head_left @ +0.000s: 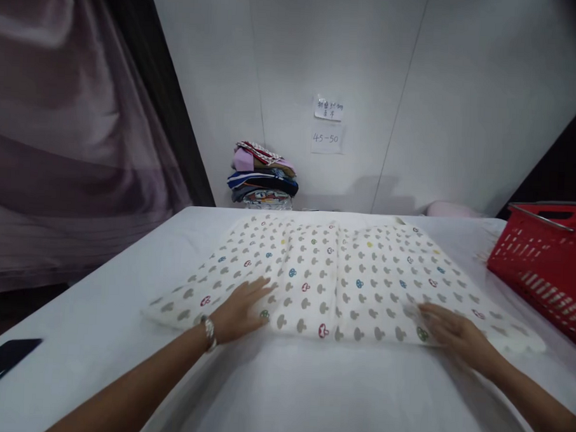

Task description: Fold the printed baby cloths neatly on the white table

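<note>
The mushroom-print cloth (pixel 314 274) lies spread on the white tabletop (pixel 92 335), between the red basket (pixel 548 265) and the dark flat object (pixel 5 359). The left hand (pixel 240 311) is positioned at its near edge, fingers spread and unclenched. The right hand (pixel 457 335) is at the same edge; whether its fingers pinch fabric cannot be determined.

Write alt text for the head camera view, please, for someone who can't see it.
Two bare hands, left and right, are at the near edge of a white mushroom-print cloth spread on a white table. A red basket stands at right, folded fabrics are stacked beyond the far edge, and a dark flat object lies at left.
</note>
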`<state>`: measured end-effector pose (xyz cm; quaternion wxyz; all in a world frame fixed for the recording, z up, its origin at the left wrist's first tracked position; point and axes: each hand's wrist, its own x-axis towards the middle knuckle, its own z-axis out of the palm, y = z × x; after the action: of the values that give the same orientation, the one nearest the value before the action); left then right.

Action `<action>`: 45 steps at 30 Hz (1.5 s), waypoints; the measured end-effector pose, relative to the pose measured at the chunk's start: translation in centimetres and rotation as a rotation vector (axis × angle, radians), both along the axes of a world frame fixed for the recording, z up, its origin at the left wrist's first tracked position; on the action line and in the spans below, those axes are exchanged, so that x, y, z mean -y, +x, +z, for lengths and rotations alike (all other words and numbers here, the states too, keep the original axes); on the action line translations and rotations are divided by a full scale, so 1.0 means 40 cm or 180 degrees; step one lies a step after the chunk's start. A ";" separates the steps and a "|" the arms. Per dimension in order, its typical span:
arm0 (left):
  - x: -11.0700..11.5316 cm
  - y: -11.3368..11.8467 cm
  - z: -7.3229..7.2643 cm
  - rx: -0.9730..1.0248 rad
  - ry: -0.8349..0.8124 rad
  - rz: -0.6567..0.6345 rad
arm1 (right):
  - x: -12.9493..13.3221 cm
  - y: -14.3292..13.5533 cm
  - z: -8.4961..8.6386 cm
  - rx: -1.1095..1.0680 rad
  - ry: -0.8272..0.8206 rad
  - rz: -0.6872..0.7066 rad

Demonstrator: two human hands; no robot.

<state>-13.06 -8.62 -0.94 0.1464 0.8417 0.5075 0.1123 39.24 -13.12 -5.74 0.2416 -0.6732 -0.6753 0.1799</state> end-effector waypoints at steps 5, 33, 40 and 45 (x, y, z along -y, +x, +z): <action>0.054 -0.078 -0.064 -0.0651 0.0216 0.0220 | 0.081 0.129 -0.104 0.0937 0.0396 0.0557; 0.325 -0.202 -0.004 -0.0413 -0.0667 0.0883 | 0.297 0.164 -0.005 -0.0570 -0.1237 0.0194; 0.106 0.031 0.053 0.0068 -0.0624 0.0639 | 0.029 -0.025 0.089 -0.0315 -0.0308 0.0017; -0.082 0.151 -0.061 -0.0369 -0.0088 0.0436 | -0.217 -0.037 0.069 0.0495 0.0344 -0.0088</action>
<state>-7.03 -5.36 -3.39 0.1203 0.8079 0.5731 0.0662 37.74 -4.44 -3.00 0.2268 -0.6804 -0.6914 0.0870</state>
